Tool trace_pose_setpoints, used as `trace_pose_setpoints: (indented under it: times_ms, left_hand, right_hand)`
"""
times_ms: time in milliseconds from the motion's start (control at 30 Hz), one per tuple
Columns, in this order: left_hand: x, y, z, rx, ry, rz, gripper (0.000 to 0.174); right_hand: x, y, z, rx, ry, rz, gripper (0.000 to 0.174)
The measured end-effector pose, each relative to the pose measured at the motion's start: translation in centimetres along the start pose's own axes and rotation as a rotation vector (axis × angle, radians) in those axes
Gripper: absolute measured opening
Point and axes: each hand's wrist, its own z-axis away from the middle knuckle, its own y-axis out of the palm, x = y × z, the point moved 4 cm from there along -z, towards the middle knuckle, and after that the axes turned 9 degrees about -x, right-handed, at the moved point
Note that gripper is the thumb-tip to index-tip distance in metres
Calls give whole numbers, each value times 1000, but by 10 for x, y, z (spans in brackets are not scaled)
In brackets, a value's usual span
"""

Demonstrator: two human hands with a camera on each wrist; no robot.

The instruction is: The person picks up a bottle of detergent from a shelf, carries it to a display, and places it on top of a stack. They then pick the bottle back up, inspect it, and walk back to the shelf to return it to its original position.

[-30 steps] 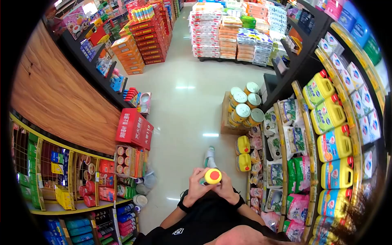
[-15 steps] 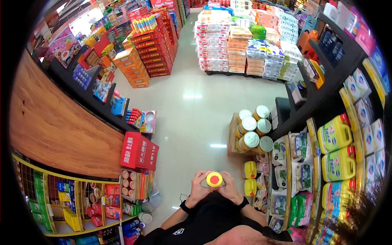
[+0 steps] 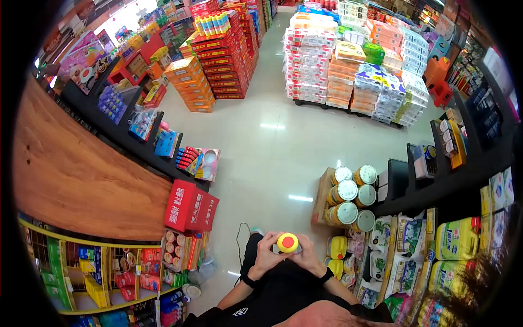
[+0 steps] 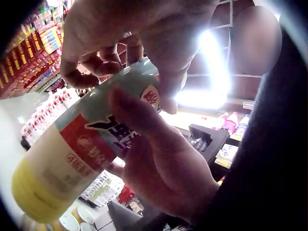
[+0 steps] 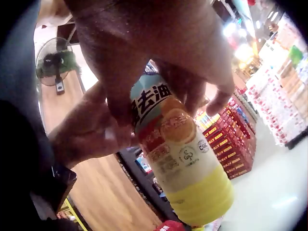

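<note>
Both of my hands hold one plastic bottle (image 3: 287, 243) in front of my body. From above, its yellow top with a red round centre shows in the head view. A printed label with an orange-fruit picture (image 5: 179, 126) and large dark characters wraps its side, and its lower end is yellow. My left hand (image 3: 266, 255) grips the bottle from the left, and my right hand (image 3: 308, 256) from the right. In the left wrist view the right thumb (image 4: 132, 108) lies across the label. Part of the upper bottle is hidden behind fingers in both wrist views.
On the right stand round tubs (image 3: 344, 191) on a carton and shelves with yellow jugs (image 3: 457, 238). A red box (image 3: 190, 206) stands on the left beside shelving. Ahead are stacked wrapped packs (image 3: 310, 60) and red cartons (image 3: 223, 60), with shiny floor (image 3: 261, 158) between.
The surroundings have shifted right and downward in the head view. A foot seen earlier is now mostly hidden, and a dark trouser leg shows. Both hands keep their hold on the bottle.
</note>
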Motion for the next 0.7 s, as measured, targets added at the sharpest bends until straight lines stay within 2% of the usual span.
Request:
trace_pose_setpoints:
  times_ms: [267, 333, 433, 533, 633, 700]
  left_hand:
    - [43, -20, -100, 111, 19, 84, 63]
    - [46, -33, -130, 102, 51, 104, 62]
    - [56, -53, -173, 71, 53, 114, 61]
    - [61, -83, -204, 15, 69, 71, 60]
    - [65, -118, -245, -50, 83, 69, 62]
    - [63, -145, -271, -62, 103, 65, 62]
  right_hand:
    - [-15, 30, -89, -66, 61, 31, 59]
    - [-7, 39, -121, -69, 61, 112, 56]
    - [-14, 65, -162, -86, 102, 61, 53]
    - [-19, 94, -206, -36, 65, -15, 43]
    - [-11, 121, -258, 79, -42, -29, 39]
    - [1, 139, -286, 86, -96, 45, 40]
